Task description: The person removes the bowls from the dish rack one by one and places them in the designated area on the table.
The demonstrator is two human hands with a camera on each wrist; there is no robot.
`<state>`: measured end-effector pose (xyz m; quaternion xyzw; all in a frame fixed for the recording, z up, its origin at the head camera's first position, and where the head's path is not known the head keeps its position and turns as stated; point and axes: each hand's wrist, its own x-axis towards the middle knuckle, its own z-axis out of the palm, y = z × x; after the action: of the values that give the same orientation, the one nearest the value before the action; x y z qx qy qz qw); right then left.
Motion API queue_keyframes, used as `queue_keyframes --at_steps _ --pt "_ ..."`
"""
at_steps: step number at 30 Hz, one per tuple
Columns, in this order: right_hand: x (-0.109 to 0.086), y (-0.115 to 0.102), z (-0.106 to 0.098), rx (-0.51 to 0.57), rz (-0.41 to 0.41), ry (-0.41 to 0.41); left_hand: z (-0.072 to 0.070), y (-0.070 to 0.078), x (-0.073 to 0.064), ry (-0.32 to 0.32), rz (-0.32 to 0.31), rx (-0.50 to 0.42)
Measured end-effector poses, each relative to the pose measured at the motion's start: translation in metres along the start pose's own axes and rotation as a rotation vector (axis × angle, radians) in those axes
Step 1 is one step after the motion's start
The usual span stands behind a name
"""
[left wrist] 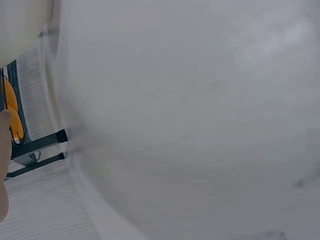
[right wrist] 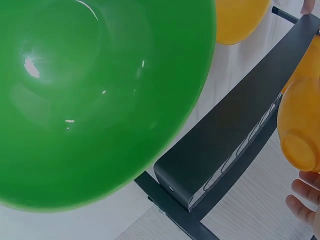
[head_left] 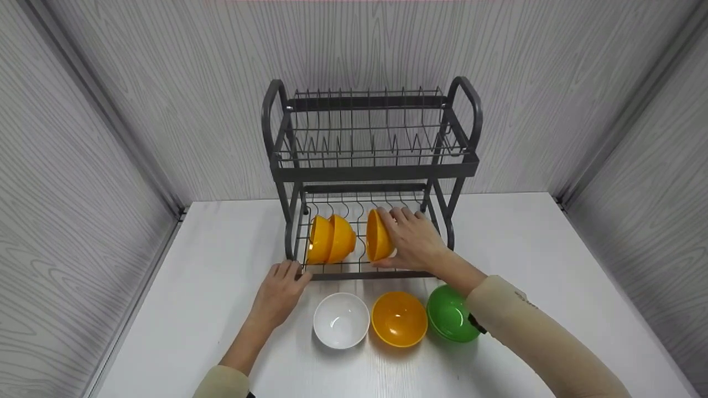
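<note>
My right hand grips an orange bowl by its rim, thumb in front and fingers behind. The bowl stands on its side in the lower tier of a dark two-tier dish rack. In the right wrist view the held orange bowl shows its foot, with the fingertips beside it. To its left, two more orange bowls stand tilted and nested in the same tier. My left hand holds the rack's front left corner, fingers bent over the rail.
In front of the rack a white bowl, an orange bowl and a green bowl sit upright in a row on the white table. My right forearm partly covers the green one. Wood-patterned panels enclose the back and sides.
</note>
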<state>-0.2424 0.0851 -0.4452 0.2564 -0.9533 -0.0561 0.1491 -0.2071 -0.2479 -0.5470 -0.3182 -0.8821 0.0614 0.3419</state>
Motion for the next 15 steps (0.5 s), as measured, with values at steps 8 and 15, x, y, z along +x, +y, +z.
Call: queue_keyframes --at_steps 8,15 --pt "-0.009 -0.001 -0.003 0.025 0.002 -0.018 0.000 -0.001 0.000 0.001 0.003 0.002" --pt "-0.017 -0.001 -0.006 0.033 -0.020 0.010 0.000 -0.001 0.000 0.013 0.004 -0.017"
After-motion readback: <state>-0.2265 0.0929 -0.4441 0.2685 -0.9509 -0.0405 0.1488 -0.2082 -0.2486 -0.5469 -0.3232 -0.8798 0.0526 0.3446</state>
